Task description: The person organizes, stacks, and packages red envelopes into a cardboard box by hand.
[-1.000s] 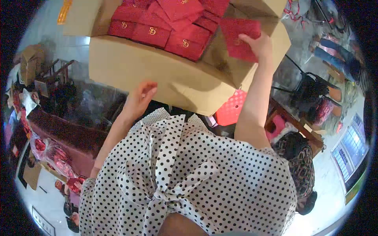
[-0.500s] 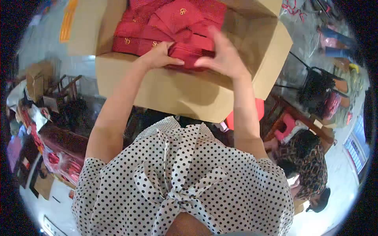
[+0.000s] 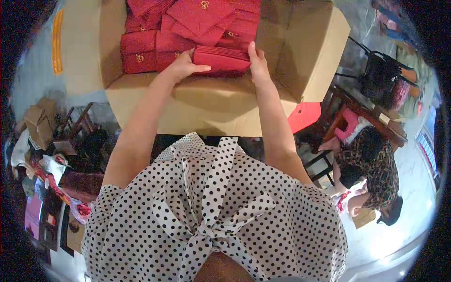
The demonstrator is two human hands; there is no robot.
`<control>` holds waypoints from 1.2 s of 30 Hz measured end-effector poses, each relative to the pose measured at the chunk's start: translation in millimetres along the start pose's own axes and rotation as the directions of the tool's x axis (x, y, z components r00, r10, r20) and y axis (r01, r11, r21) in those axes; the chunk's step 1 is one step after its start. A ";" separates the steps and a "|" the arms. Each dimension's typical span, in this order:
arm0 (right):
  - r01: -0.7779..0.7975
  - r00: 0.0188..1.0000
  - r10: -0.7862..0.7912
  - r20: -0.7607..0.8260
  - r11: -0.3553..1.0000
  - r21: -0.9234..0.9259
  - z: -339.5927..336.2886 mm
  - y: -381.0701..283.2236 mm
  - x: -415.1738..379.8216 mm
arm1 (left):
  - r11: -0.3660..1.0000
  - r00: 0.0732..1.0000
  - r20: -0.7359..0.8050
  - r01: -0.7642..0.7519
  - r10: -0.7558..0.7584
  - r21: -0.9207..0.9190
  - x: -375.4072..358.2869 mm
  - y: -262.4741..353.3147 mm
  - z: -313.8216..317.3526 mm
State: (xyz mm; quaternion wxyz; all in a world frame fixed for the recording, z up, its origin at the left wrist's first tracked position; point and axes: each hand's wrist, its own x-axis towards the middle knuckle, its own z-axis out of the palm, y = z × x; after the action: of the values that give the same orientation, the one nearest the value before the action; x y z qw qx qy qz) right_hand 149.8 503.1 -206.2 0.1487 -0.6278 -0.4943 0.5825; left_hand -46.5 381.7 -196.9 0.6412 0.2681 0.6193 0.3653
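L hand [image 3: 181, 67] & R hand [image 3: 259, 65] have fingers closed round opp. ends of a stack of red envelopes [image 3: 221, 60], held in the near part of an open cardboard box [image 3: 188, 110], just beside more red envelopes w/ gold lettering [image 3: 199, 16].

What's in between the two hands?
A stack of flat red packets. The head view shows it between the left hand and right hand, at the near side of the cardboard box.
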 end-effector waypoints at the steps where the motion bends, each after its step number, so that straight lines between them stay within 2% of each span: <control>1: -0.004 1.000 0.004 -0.003 1.000 -0.003 -3.7 -1.0 -6.2 | 0.999 1.000 0.013 -0.010 0.010 -0.039 -1.8 -1.4 4.1; 3: 0.011 0.997 -0.021 0.074 0.991 0.130 -11.1 -9.9 -19.5 | 0.997 1.000 0.022 -0.016 0.018 -0.078 -3.3 -2.6 8.3; 4: 0.068 0.992 -0.066 0.111 0.998 -0.011 -20.2 -18.9 -31.4 | 0.997 0.999 0.029 -0.041 0.043 -0.064 -2.4 -5.6 9.3; 5: 0.060 0.992 -0.058 0.114 0.998 -0.014 -24.0 -4.8 -26.9 | 0.997 0.997 0.036 -0.063 0.064 -0.052 -2.8 -9.4 11.1; 6: 0.097 0.966 -0.120 0.230 0.989 0.107 -27.2 18.3 -19.3 | 0.997 0.998 0.036 -0.058 0.060 -0.054 -6.1 -5.9 13.5; 7: 0.112 0.924 -0.187 0.334 0.967 0.230 -29.7 29.6 -14.0 | 0.999 1.000 0.027 0.014 -0.013 -0.037 -10.0 5.4 14.7; 8: 0.200 0.885 -0.252 0.391 0.965 0.169 -34.9 18.9 -26.3 | 0.996 0.997 0.018 0.082 -0.081 -0.018 -13.2 10.2 16.5; 9: 0.290 0.836 -0.309 0.453 0.950 0.114 -39.4 -1.7 -40.6 | 0.996 0.996 0.018 0.085 -0.085 -0.022 -12.4 7.6 16.9; 10: 0.366 0.823 -0.270 0.500 0.925 -0.103 -43.0 -13.7 -42.7 | 0.996 0.997 0.011 0.075 -0.075 -0.037 -9.8 1.2 16.3; 11: 0.365 0.821 -0.266 0.506 0.925 -0.104 -38.7 -17.5 -42.4 | 0.996 0.998 0.003 0.065 -0.065 -0.053 -6.6 -6.1 14.9; 12: 0.422 0.831 -0.285 0.478 0.883 -0.206 -31.6 -20.1 -40.0 | 0.996 0.998 -0.002 0.065 -0.065 -0.056 2.1 -20.8 10.9; 13: 0.471 0.838 -0.310 0.449 0.827 -0.307 -25.1 -21.3 -35.3 | 0.999 1.000 -0.004 -0.007 0.006 -0.049 11.7 -34.2 6.9; 14: 0.406 0.864 -0.326 0.384 0.902 -0.147 -15.6 7.5 -13.3 | 0.996 0.998 -0.003 -0.070 0.070 -0.047 16.2 -43.9 5.5; 17: 0.508 0.824 -0.393 0.408 0.832 -0.224 -5.3 5.7 -2.4 | 0.989 0.998 0.019 -0.059 0.062 -0.138 5.8 -27.6 2.2; 21: 0.607 0.768 -0.504 0.395 0.769 -0.201 -0.9 -17.1 -32.0 | 0.968 0.993 0.091 -0.054 0.078 -0.247 -12.2 -32.8 -7.2; 23: 0.681 0.705 -0.557 0.440 0.704 -0.201 -5.1 -30.3 -50.3 | 0.999 0.992 -0.120 -0.027 0.022 -0.039 -32.2 -30.7 -2.1; 24: 0.675 0.705 -0.537 0.463 0.709 -0.206 -5.2 -37.1 -52.7 | 0.993 0.997 0.002 -0.079 0.080 -0.088 -35.1 -26.9 -12.4; 25: 0.678 0.702 -0.536 0.469 0.705 -0.208 1.0 -48.1 -50.9 | 0.992 0.997 -0.003 -0.082 0.082 -0.094 -35.4 -20.4 -24.4; 27: 0.596 0.730 -0.506 0.460 0.800 -0.066 -0.3 -64.1 -62.7 | 0.976 0.992 0.124 0.042 -0.016 -0.216 -52.4 -1.1 -28.1; 28: 0.493 0.750 -0.484 0.450 0.863 0.106 2.7 -74.4 -73.7 | 0.987 0.998 0.050 -0.015 0.023 -0.157 -66.8 13.7 -23.1; 30: 0.444 0.773 -0.435 0.461 0.891 0.096 0.6 -84.8 -84.9 | 0.975 0.997 -0.062 -0.058 0.046 -0.217 -77.2 4.3 -21.5; 31: 0.345 0.783 -0.426 0.453 0.904 0.253 4.2 -85.8 -89.4 | 0.961 0.996 -0.070 -0.075 0.058 -0.265 -80.4 1.2 -24.3; 32: 0.429 0.751 -0.493 0.440 0.870 0.243 2.1 -76.7 -85.5 | 0.942 0.994 -0.073 -0.103 0.084 -0.319 -81.4 1.6 -24.1; 33: 0.308 0.815 -0.420 0.400 0.898 0.315 5.5 -80.8 -94.5 | 0.924 0.992 -0.079 -0.117 0.094 -0.363 -83.5 8.1 -22.7; 34: 0.238 0.875 -0.333 0.350 0.927 0.289 8.5 -71.1 -97.9 | 0.925 0.998 -0.057 -0.058 0.040 -0.375 -86.0 20.2 -20.2; 35: 0.074 0.914 -0.243 0.324 0.888 0.455 10.9 -63.0 -108.3 | 0.924 0.993 -0.082 -0.108 0.084 -0.367 -86.4 19.3 -11.8; 36: -0.037 0.953 -0.101 0.285 0.896 0.442 13.4 -60.4 -121.3 | 0.939 0.997 -0.028 -0.077 0.072 -0.336 -95.7 30.9 -8.0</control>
State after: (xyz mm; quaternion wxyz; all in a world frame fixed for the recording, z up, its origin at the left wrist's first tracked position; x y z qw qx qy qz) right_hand 131.4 429.8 -92.9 0.2201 -0.4732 -0.3763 0.7655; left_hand -55.4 322.5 -115.7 0.6584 0.1749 0.5421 0.4920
